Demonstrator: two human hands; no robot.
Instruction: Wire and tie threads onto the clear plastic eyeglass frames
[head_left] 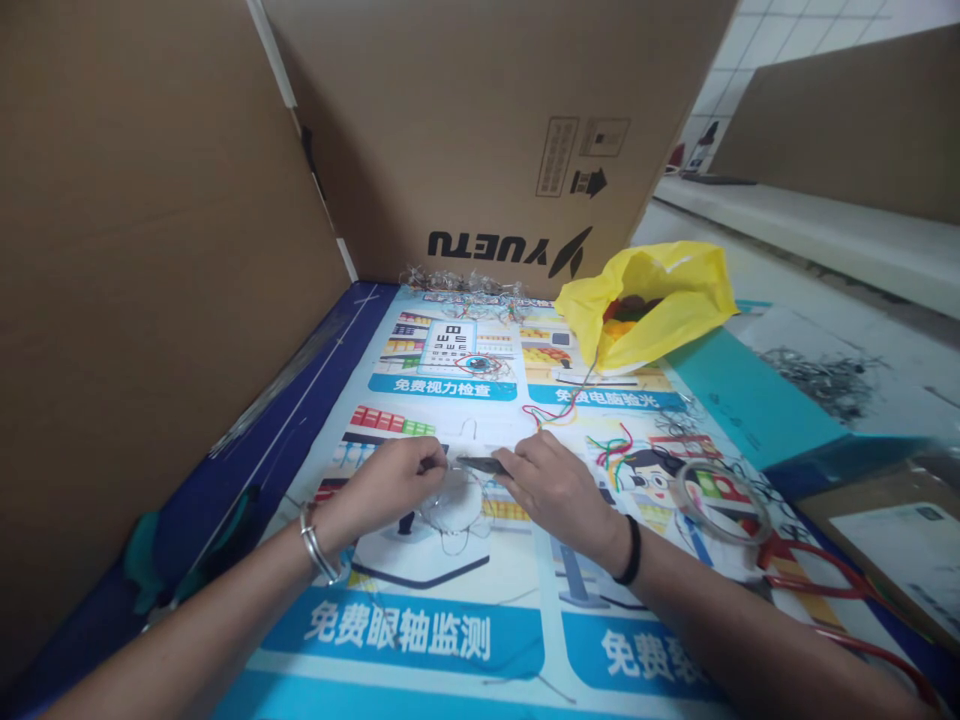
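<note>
My left hand [394,478] is closed in a pinch on thin clear wire [457,510] that loops down over the printed mat [420,630]. My right hand [559,490] is closed around a small dark tool [480,464] whose tip points left toward the left fingers. The two hands nearly meet above the middle of the mat. A silver bangle sits on my left wrist and a black band on my right wrist.
A yellow plastic bag [652,300] with coloured pieces lies at the back right, coloured wires [592,425] trailing from it. A clear tape roll [720,500] and red loops [817,580] lie to the right. Cardboard walls [150,250] enclose the left and back. Wire scraps [465,283] lie along the back wall.
</note>
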